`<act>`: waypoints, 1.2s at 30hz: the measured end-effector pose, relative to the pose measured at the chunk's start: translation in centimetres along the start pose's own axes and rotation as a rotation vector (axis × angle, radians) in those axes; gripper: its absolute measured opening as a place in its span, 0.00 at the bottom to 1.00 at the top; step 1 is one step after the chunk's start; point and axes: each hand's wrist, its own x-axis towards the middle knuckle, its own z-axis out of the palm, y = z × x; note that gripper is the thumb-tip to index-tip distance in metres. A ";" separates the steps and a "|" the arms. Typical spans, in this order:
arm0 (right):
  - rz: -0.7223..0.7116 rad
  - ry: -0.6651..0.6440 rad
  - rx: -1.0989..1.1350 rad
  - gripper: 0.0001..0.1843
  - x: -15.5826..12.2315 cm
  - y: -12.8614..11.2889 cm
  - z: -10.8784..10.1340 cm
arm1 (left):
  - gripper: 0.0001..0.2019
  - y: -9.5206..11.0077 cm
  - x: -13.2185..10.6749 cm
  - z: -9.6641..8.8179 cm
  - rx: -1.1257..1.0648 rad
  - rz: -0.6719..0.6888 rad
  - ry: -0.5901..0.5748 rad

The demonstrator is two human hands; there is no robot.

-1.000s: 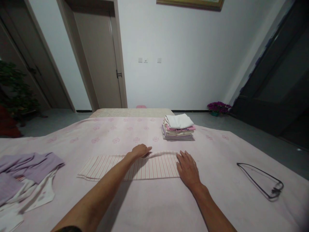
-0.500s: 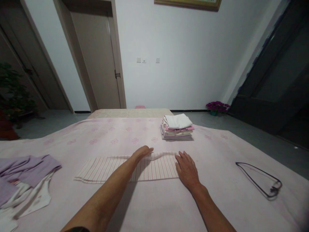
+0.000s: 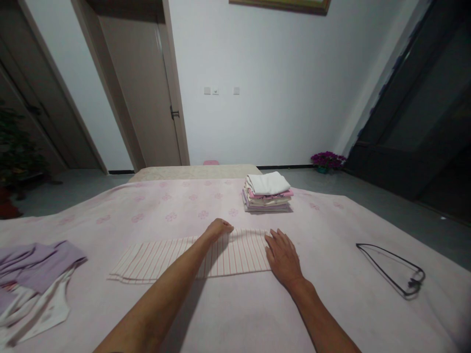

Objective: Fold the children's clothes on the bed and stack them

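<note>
Hands (image 3: pixel 284 257) on striped cloth (image 3: pixel 241 255), far/R edges, gap b4 stack (image 3: pixel 268 193).

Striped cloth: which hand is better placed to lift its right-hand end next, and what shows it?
Probably the right hand: it lies spread at that end of the striped cloth. The left hand is at the far edge, nearer the cloth's middle.

pink folded cloth (image 3: pixel 286 193); dark lettering (image 3: pixel 273 196); too small to read
</note>
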 end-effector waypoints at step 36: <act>-0.027 -0.230 -0.123 0.30 -0.2 0.6 -0.1 | 0.31 -14.1 -11.3 -7.1 0.859 0.160 0.313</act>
